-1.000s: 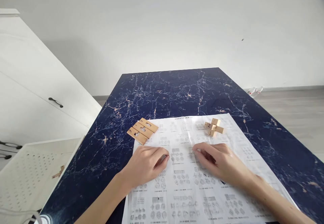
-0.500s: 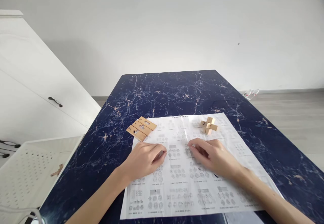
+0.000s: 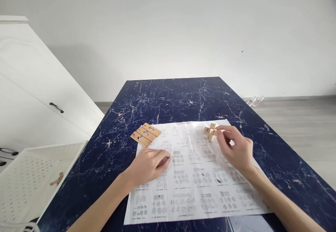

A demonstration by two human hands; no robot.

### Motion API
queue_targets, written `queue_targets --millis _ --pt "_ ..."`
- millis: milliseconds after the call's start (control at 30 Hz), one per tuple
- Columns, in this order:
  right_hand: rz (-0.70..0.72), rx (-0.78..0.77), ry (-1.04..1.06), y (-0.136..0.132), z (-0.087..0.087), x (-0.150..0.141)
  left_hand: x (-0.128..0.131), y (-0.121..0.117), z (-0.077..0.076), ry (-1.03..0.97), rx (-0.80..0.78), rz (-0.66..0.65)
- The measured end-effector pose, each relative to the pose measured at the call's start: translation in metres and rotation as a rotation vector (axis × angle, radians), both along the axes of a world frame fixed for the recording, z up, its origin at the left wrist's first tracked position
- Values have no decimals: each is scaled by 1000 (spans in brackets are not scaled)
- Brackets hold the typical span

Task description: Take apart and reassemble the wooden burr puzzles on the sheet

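Right hand: forearm enters from the lower right and angles forward and inward. The wrist is bent, with the knuckles uppermost. Thumb and index finger pinch the right-hand projecting end of the light wooden interlocking block puzzle, marked with black numerals. The puzzle lies near the far right corner of the white printed paper sheet.

Left hand: forearm enters from the lower left. The hand lies back upward at the left part of the sheet, fingers curled, thumb and index fingertips together, holding nothing visible.

Three flat, numbered wooden plates with cut-outs lie side by side at the sheet's far left corner, just beyond the left hand. The sheet lies on the dark blue marble-patterned table.
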State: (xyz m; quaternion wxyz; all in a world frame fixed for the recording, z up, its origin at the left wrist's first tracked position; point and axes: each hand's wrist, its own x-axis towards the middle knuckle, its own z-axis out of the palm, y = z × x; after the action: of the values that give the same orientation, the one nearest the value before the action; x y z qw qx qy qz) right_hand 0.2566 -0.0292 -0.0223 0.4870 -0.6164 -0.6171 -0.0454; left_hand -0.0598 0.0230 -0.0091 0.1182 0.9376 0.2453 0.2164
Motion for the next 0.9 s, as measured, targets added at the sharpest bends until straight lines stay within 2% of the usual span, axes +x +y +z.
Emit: queue_targets --millis 167,267,500,667,900 --pt "-262 -168 101 7 -3 16 -1 -1 1 15 -9 0" --pt "-304 -230 117 12 -7 24 -2 -1 0 16 -3 2" --pt "-264 -358 104 19 -13 26 -4 1 -7 5 28 -1" --pt "-196 -388 74 19 -16 22 -4 1 -8 -4 40 0" --pt "30 -386 108 13 -13 11 -3 0 -4 -3 21 0"
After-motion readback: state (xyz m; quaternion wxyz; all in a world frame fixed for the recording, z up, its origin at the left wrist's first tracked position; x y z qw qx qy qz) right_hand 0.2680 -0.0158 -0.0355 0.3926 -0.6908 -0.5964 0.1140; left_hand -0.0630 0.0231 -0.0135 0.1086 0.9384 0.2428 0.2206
